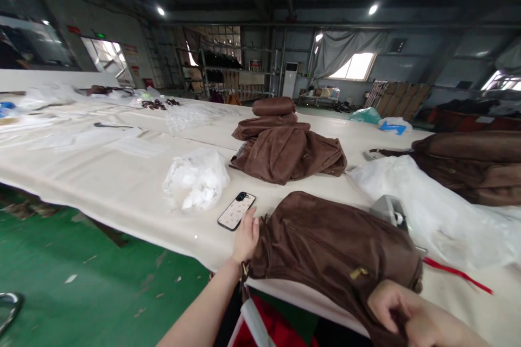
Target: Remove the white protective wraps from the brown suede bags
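A brown leather-look bag (325,238) with a brass-coloured clasp lies flat at the table's front edge. My left hand (246,236) rests against its left end, fingers reaching forward beside a phone (236,210) in a patterned case. Some of those fingertips are tucked out of sight at the bag's side. On the bag's near right edge, my right hand (393,306) is closed, its curled fingers gripping the brown material. Exactly which part it grips is hidden. Beyond the bag lies a pile of more brown bags (285,152).
A crumpled clear plastic bag (197,179) sits left of the pile. To the right are a grey tape dispenser (388,210), plastic sheeting (439,217), a red ribbon (458,275) and another brown bag (476,165). The table's front edge drops to a green floor (101,282).
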`<state>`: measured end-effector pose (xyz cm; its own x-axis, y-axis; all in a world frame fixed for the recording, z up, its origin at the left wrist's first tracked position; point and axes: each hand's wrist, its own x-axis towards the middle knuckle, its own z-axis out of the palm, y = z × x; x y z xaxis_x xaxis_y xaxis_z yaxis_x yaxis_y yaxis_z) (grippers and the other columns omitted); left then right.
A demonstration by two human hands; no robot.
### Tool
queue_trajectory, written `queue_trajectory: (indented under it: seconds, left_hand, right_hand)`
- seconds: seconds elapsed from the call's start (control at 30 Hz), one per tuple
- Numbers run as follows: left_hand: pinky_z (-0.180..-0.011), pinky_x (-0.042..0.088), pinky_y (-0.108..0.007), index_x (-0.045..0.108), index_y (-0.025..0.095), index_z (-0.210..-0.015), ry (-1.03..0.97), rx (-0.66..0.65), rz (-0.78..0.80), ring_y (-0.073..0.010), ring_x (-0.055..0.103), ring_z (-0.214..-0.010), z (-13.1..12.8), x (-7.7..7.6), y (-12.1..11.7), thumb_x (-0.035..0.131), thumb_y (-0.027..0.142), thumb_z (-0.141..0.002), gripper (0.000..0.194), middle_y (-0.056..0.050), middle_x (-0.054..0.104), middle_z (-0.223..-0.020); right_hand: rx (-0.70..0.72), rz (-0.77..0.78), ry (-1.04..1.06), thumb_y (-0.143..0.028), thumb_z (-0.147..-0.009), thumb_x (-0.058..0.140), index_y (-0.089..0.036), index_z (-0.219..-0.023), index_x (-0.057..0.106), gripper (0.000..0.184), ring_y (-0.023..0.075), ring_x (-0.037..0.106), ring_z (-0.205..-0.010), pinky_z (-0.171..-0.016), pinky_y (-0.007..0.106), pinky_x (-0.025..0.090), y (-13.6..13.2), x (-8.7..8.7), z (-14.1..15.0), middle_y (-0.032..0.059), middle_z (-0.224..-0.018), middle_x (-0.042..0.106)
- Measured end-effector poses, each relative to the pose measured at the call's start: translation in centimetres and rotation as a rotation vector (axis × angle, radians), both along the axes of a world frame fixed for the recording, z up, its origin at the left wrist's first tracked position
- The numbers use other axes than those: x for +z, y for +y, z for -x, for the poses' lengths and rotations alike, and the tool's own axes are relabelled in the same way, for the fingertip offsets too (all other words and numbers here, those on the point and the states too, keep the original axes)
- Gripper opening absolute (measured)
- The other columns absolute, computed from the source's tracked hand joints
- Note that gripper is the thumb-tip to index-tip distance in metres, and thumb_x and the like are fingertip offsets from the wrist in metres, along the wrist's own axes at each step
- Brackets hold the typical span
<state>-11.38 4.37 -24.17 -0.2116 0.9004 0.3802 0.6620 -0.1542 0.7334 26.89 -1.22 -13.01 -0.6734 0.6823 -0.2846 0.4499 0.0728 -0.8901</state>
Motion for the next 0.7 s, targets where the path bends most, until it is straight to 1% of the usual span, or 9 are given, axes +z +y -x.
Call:
queue_trajectory:
  seconds: [0.03,0.1,0.17,0.23,0.3,0.43,0.57,0.63,0.7]
  left_hand:
    - [-0.107,0.039,-0.044,0.048,0.015,-0.128,-0.075,-0.003,-0.003,-0.0237,0.051,-0.123,-0.1,0.3,-0.4,0.03,0.033,-0.094,0.042,-0.014,0.055,-0.13]
    - [-0.102,0.044,-0.045,0.05,0.016,-0.127,-0.198,-0.079,0.081,-0.0248,0.056,-0.117,-0.4,0.9,-1.5,0.037,0.041,-0.093,0.045,-0.013,0.058,-0.128]
    - [-0.103,0.044,-0.043,0.048,0.017,-0.131,-0.247,-0.208,0.195,-0.0253,0.056,-0.117,-0.9,1.7,-2.6,0.049,0.046,-0.088,0.052,-0.012,0.057,-0.131]
    - [-0.108,0.038,-0.043,0.045,0.018,-0.134,-0.249,-0.292,0.224,-0.0253,0.051,-0.123,-1.1,2.4,-3.6,0.056,0.046,-0.083,0.059,-0.011,0.053,-0.136]
    - [-0.111,0.034,-0.043,0.045,0.018,-0.134,-0.255,-0.305,0.212,-0.0252,0.049,-0.126,-0.6,2.8,-4.2,0.058,0.044,-0.082,0.059,-0.01,0.052,-0.137]
    - [-0.109,0.038,-0.045,0.048,0.018,-0.131,-0.222,-0.238,0.222,-0.0271,0.053,-0.122,2.3,2.5,-4.1,0.055,0.045,-0.082,0.056,-0.009,0.058,-0.131]
    - [-0.106,0.041,-0.048,0.055,0.018,-0.126,0.089,-0.162,0.21,-0.0294,0.055,-0.119,4.4,2.3,-3.6,0.048,0.043,-0.083,0.05,-0.01,0.063,-0.122]
    - [-0.108,0.038,-0.051,0.054,0.018,-0.127,0.284,-0.128,0.112,-0.0303,0.051,-0.124,3.9,3.4,-3.6,0.043,0.039,-0.085,0.048,-0.011,0.06,-0.128]
    - [-0.11,0.033,-0.053,0.047,0.017,-0.135,0.435,-0.124,-0.026,-0.0293,0.041,-0.132,2.2,5.1,-3.5,0.038,0.034,-0.088,0.05,-0.012,0.048,-0.14]
  right_hand:
    - [0.003,0.062,-0.025,-0.038,-0.045,0.072,-0.017,-0.05,0.047,0.033,0.0101,0.04,-0.056,-0.051,0.023,0.026,-0.7,-1.6,0.3,-0.0047,-0.056,0.045]
    - [0.006,0.154,-0.064,-0.034,-0.045,0.072,-0.016,-0.051,0.048,0.031,0.0075,0.036,-0.053,-0.047,0.021,0.021,-1.4,-4.3,0.8,-0.0071,-0.054,0.044]
    - [0.028,0.2,-0.1,-0.033,-0.043,0.073,-0.016,-0.053,0.05,0.029,0.0064,0.035,-0.05,-0.044,0.02,0.019,-1.2,-6.0,1.1,-0.0085,-0.052,0.044]
    - [0.048,0.23,-0.119,-0.034,-0.041,0.074,-0.017,-0.054,0.052,0.031,0.0057,0.034,-0.046,-0.041,0.019,0.019,-0.6,-7.0,1.1,-0.0094,-0.051,0.044]
    - [0.041,0.251,-0.125,-0.035,-0.039,0.075,-0.017,-0.056,0.054,0.033,0.0052,0.034,-0.043,-0.039,0.018,0.021,0.2,-7.3,1.0,-0.01,-0.049,0.045]
    - [-0.015,0.225,-0.09,-0.03,-0.041,0.075,-0.016,-0.063,0.059,0.031,0.0057,0.038,-0.043,-0.038,0.017,0.027,1.2,-7.4,1.5,-0.0097,-0.051,0.05]
    - [-0.09,0.143,-0.038,-0.024,-0.047,0.075,-0.016,-0.065,0.061,0.024,0.0054,0.041,-0.047,-0.039,0.015,0.027,1.1,-7.2,2.4,-0.0084,-0.057,0.053]
    - [-0.104,0.129,-0.004,-0.024,-0.049,0.076,-0.015,-0.066,0.061,0.024,0.0052,0.041,-0.048,-0.04,0.014,0.026,1.0,-6.7,2.3,-0.0079,-0.057,0.053]
    - [-0.076,0.159,0.085,-0.029,-0.055,0.075,-0.014,-0.07,0.063,0.024,0.0059,0.044,-0.051,-0.044,0.015,0.03,0.9,-5.8,2.0,-0.006,-0.059,0.054]
